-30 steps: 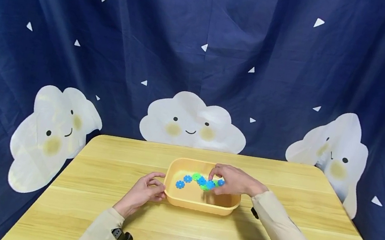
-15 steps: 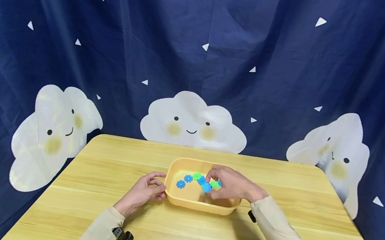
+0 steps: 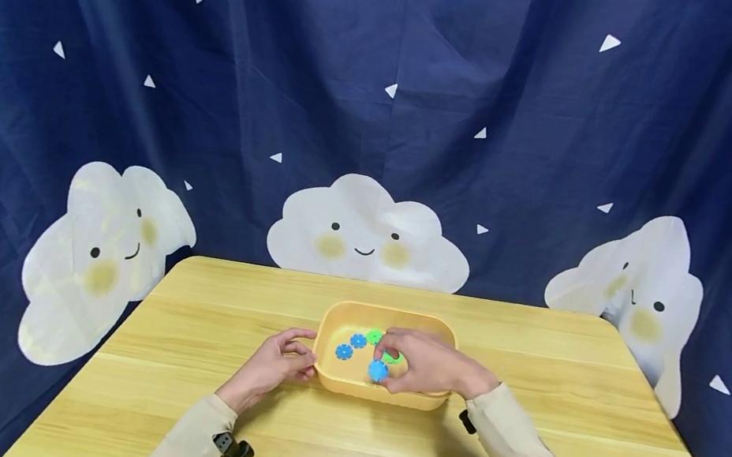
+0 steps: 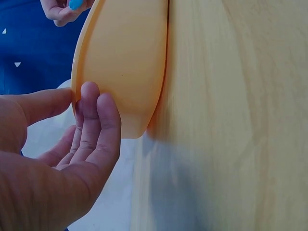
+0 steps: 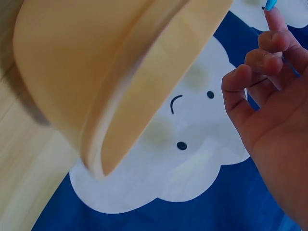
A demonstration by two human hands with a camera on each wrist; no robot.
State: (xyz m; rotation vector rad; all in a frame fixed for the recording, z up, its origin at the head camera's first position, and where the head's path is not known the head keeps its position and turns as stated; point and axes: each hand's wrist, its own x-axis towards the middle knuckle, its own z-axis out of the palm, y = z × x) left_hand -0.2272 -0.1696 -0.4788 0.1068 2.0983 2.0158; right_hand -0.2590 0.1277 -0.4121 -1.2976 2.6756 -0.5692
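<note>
A yellow plastic basin [image 3: 375,395] stands on the table in the head view. My left hand [image 3: 272,367] holds its left end; in the left wrist view the thumb meets the rim and the fingers lie against the outer wall [image 4: 122,57]. Over the basin, my right hand [image 3: 430,365] pinches a blue snowflake disc [image 3: 378,371] between thumb and fingertips. Only the edge of that blue disc [image 5: 271,4] shows in the right wrist view. Two blue discs [image 3: 343,352] and a green disc [image 3: 373,337] lie inside, with more green [image 3: 392,357] partly hidden under my right hand.
The wooden table [image 3: 227,286] has rounded far corners. Behind it hangs a dark blue curtain [image 3: 452,50] with white clouds and triangles. A black strap device [image 3: 233,450] sits on my left wrist.
My right hand has moved left and nearer to me with the blue disc, from the heap toward the basin's front wall. The left hand stays put on the basin.
</note>
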